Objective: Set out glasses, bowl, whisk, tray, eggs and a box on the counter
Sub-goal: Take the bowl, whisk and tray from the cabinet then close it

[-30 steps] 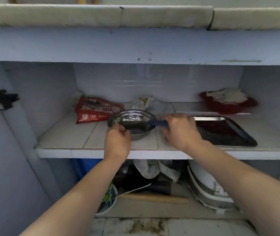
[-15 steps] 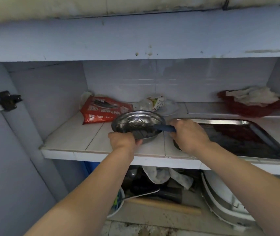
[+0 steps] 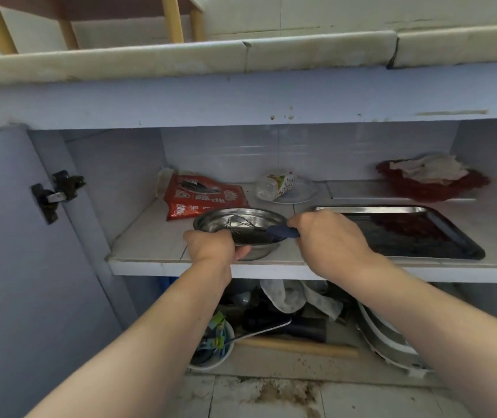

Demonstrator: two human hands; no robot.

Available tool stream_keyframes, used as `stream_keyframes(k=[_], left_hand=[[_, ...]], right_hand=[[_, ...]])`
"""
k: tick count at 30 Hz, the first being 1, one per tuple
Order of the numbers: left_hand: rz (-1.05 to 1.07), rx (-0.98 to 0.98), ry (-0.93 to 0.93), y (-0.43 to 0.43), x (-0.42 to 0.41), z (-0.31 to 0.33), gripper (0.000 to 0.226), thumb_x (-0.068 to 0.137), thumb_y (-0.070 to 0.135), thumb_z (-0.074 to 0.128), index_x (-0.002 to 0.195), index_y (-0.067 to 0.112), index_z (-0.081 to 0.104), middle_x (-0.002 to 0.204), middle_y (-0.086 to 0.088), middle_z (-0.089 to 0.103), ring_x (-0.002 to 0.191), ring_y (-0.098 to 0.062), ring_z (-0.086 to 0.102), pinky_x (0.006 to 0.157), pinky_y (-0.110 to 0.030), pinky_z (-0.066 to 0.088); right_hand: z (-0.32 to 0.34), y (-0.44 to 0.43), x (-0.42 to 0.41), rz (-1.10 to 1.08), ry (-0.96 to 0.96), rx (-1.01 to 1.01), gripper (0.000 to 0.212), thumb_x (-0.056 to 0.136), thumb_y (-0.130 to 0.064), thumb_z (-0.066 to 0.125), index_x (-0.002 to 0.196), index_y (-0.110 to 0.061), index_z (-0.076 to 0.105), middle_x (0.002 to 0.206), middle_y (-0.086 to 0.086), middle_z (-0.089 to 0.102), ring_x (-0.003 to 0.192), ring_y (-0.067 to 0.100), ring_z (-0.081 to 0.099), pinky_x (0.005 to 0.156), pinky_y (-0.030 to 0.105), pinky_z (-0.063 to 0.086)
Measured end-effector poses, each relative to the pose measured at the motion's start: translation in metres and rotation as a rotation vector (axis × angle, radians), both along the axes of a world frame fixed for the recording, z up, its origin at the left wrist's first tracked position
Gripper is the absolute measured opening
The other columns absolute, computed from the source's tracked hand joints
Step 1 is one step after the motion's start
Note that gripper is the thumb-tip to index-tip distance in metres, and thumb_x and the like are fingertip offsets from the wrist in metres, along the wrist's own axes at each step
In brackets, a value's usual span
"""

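On the middle cupboard shelf point(image 3: 150, 245), under the counter edge point(image 3: 180, 60), the steel bowl point(image 3: 211, 221) sits near the front lip with the whisk point(image 3: 242, 226) lying inside it, wire head toward nine o'clock and blue handle pointing to three o'clock. The left hand point(image 3: 211, 248) is curled over the bowl's near rim at about seven o'clock, thumb under the side and fingers folded around the edge. The right hand point(image 3: 330, 239) is closed around the end of the whisk handle, just beside the bowl's three o'clock rim; how tight that grip is cannot be told.

Touching the right hand's far side, at three o'clock from the bowl, lies the dark metal tray point(image 3: 452, 236), flat on the same shelf. A red snack packet point(image 3: 202, 196) lies at eleven o'clock from the bowl, a small bottle on a glass plate point(image 3: 277, 185) at one o'clock. No glasses, eggs or box can be made out.

By the look of it the step in hand is fetching bowl and whisk together. The next move would call for lifting both level, clearing the shelf lip and the overhang above, so the whisk does not slide out
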State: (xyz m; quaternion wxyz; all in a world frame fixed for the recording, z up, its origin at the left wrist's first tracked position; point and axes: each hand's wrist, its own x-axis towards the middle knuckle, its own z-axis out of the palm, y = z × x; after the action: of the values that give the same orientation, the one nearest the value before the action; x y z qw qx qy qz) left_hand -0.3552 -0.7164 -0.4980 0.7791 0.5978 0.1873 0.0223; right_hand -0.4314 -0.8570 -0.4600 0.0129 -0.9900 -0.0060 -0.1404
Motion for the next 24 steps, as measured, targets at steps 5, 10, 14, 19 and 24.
stream_keyframes(k=[5,10,14,19,24], left_hand=[[-0.033,0.002,0.080,0.035,-0.027,0.013,0.038,0.087,-0.003,0.053,0.123,0.002,0.044,0.117,-0.020,0.059,0.054,-0.026,0.070,0.037,-0.019,0.049],[-0.072,0.033,0.244,0.066,-0.054,0.066,0.030,0.089,-0.002,0.053,0.118,-0.004,0.050,0.096,-0.020,0.065,0.045,-0.022,0.064,0.035,-0.027,0.053],[-0.081,0.079,0.331,0.085,-0.079,0.124,0.035,0.085,-0.006,0.054,0.120,-0.006,0.048,0.110,-0.023,0.059,0.060,-0.029,0.064,0.035,-0.025,0.051],[-0.168,0.109,0.373,0.107,-0.115,0.220,0.010,0.085,-0.009,0.051,0.093,-0.003,0.049,0.080,-0.012,0.052,0.067,-0.020,0.058,0.042,-0.022,0.053],[-0.154,0.106,0.375,0.124,-0.143,0.333,0.010,0.082,-0.015,0.049,0.085,-0.007,0.055,0.087,-0.016,0.047,0.064,-0.022,0.054,0.037,-0.025,0.053]], right_hand=[[0.040,0.050,-0.036,-0.036,0.189,-0.025,0.033,0.083,0.002,0.050,0.112,-0.012,0.058,0.093,0.013,0.056,0.092,0.032,0.057,0.066,0.033,0.039],[0.111,0.085,-0.062,0.070,0.299,-0.061,0.022,0.084,-0.004,0.055,0.104,-0.012,0.059,0.083,0.008,0.043,0.075,0.029,0.045,0.065,0.032,0.036],[0.179,0.104,-0.072,0.138,0.391,-0.075,0.011,0.089,-0.016,0.057,0.082,-0.015,0.048,0.075,0.006,0.045,0.070,0.027,0.044,0.063,0.031,0.037],[0.274,0.119,-0.082,0.221,0.520,-0.105,0.036,0.088,-0.025,0.061,0.062,-0.010,0.042,0.056,0.000,0.040,0.052,0.017,0.040,0.055,0.028,0.038],[0.390,0.133,-0.088,0.264,0.567,-0.188,0.042,0.084,-0.035,0.065,0.060,-0.011,0.041,0.055,0.000,0.039,0.061,0.022,0.043,0.050,0.025,0.035]])
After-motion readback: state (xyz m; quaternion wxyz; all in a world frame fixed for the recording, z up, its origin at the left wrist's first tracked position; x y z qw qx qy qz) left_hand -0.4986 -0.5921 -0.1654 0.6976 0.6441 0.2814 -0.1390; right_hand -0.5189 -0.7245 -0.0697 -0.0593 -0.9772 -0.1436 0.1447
